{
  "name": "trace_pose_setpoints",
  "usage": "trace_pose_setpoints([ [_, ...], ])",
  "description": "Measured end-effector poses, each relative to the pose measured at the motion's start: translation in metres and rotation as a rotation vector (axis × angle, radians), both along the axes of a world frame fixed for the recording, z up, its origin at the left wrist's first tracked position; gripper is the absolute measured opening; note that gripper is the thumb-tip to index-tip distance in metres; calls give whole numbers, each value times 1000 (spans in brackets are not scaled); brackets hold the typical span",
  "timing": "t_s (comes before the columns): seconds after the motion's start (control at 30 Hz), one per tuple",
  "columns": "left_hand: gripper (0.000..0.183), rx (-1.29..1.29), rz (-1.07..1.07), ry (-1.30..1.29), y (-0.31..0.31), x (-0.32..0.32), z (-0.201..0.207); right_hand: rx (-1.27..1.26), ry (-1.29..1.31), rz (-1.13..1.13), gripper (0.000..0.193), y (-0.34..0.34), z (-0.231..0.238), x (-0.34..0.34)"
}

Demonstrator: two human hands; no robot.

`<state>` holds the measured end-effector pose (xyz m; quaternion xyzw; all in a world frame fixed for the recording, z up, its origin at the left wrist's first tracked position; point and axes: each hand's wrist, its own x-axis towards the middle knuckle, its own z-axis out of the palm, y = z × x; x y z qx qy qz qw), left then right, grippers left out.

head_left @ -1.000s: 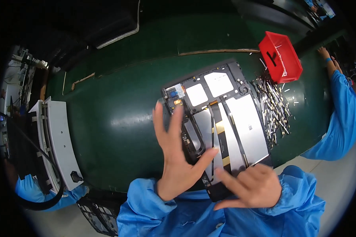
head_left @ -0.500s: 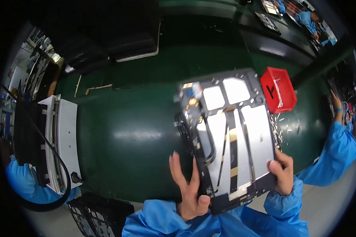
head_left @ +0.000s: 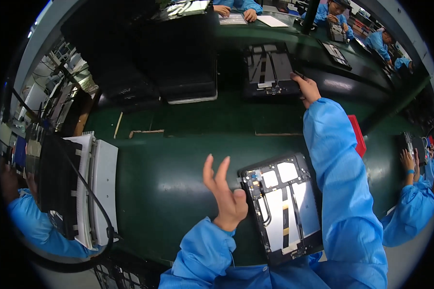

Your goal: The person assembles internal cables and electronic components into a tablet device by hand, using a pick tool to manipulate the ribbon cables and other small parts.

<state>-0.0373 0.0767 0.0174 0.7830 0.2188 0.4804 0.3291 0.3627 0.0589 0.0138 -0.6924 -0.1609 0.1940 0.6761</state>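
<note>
The right hand (head_left: 308,89) has swung from the right edge of the near device (head_left: 305,204) to the far side of the green counter (head_left: 173,192), leaving that unit with no firm hold visible. At left stands a white casing (head_left: 105,178). Next, the left hand (head_left: 230,208) shows fingers spread, its thumb just beside the opened near device; contact is unclear. That device lies angled at the counter's near edge. Beyond, the right hand's grip pinches the right edge of a similar far device (head_left: 283,66). Farther right, a blue sleeve (head_left: 345,178) partly hides a red bin (head_left: 358,137).
</note>
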Motion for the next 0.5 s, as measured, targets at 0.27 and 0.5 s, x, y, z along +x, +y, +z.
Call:
trace_pose_setpoints([
  [0.27, 71, -129, -81, 17, -1, 0, -4, -450, -540, -281, 40, 9, 11, -14],
  [0.5, 69, -97, -26, 43, 0, -2, -2, -342, -952, 250, 27, -44, 134, -165],
])
